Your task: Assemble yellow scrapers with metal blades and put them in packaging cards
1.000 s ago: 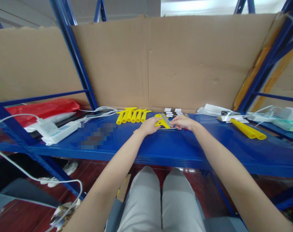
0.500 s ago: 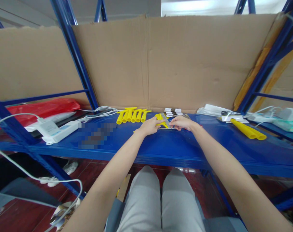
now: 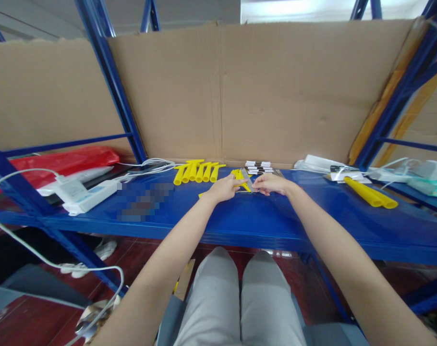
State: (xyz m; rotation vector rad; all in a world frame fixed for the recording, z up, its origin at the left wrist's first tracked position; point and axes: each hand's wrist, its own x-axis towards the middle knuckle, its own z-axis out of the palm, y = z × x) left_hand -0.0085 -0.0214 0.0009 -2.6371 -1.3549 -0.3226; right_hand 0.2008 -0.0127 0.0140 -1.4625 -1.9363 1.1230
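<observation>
My left hand (image 3: pixel 224 188) is closed around a yellow T-shaped scraper handle (image 3: pixel 245 186), low over the blue shelf. At the handle's wide end sits a flat, greyish, see-through-looking blade (image 3: pixel 247 178). My right hand (image 3: pixel 271 183) pinches the near right end of this blade between thumb and fingers. The left fingers partly cover the handle, so how firmly the two parts join cannot be seen. Behind the left hand, several yellow scraper handles (image 3: pixel 197 173) lie side by side. Small white-and-black bundles (image 3: pixel 258 167) are stacked just beyond the right hand.
The blue shelf (image 3: pixel 247 218) has a cardboard sheet (image 3: pixel 276 96) along its back. At left lie a white power strip (image 3: pixel 92 197), cables and a red bag (image 3: pixel 70 163). At right, two yellow tubular pieces (image 3: pixel 370 193) rest beside white packaging (image 3: pixel 317 164).
Almost nothing differs. The blade and handle have tilted very slightly between my hands, which stay in the same place.
</observation>
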